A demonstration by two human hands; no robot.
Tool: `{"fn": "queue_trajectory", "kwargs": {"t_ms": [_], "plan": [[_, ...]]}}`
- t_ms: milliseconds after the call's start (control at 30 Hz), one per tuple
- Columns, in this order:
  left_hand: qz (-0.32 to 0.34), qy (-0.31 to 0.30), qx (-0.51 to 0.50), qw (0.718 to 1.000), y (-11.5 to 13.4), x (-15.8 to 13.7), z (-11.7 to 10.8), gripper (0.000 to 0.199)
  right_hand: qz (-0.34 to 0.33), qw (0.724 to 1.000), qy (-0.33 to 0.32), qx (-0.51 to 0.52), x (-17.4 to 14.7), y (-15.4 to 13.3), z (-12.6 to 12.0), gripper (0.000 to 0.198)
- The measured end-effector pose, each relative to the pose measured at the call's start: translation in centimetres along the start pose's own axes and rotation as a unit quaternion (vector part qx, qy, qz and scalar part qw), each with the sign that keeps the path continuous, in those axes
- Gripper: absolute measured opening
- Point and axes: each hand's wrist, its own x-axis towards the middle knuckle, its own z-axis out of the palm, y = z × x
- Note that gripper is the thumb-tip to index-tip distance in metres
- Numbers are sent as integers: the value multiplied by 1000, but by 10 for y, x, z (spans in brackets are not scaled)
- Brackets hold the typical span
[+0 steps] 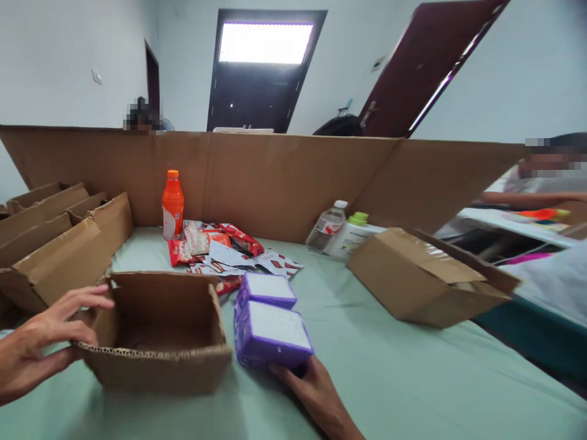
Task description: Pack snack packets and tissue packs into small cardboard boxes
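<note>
An uncovered cardboard box (160, 370) stands on the green cloth in front of me. At its left wall is my left hand (48, 336), its fingers curved over the rim and the thumb lower down outside. Just right of the box are two purple-and-white soft packs, apparently tissues: a near tissue pack (277, 333) and a far tissue pack (268, 287) directly behind it. My right hand (316, 391) grips the near one at its front lower edge, with the thumb showing and the other fingers mostly hidden. Whether the two packs are joined I cannot tell.
Behind the packs lie several snack bags (215, 244) and an orange bottle (173, 205). A clear bottle (328, 226) and a white bottle (353, 237) lean near another cardboard box (413, 281). Divided cardboard bins (68, 244) line the left. A cardboard wall (275, 183) closes the back.
</note>
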Motion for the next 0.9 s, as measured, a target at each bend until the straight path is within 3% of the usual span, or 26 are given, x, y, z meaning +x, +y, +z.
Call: {"fn": "queue_trajectory", "kwargs": {"t_ms": [167,267,367,633,800,900], "plan": [[20,19,-58,998,12,-21,17,41,-3,1000,3,-3,0,-3,-2,63],[60,-93,-71,991,-1,-30,18,24,2,1000,2,9,-1,-5,-2,57],[64,-158,-96,981,-16,-38,17,28,8,1000,2,20,-1,-5,-1,55],[52,-71,-166,982,7,-45,38,23,15,1000,-2,17,0,-4,-2,59],[90,-48,-151,983,19,-58,43,25,30,997,-60,29,6,-13,-8,57],[54,-43,-164,984,24,-69,46,32,30,994,-99,41,14,-23,-8,61]]}}
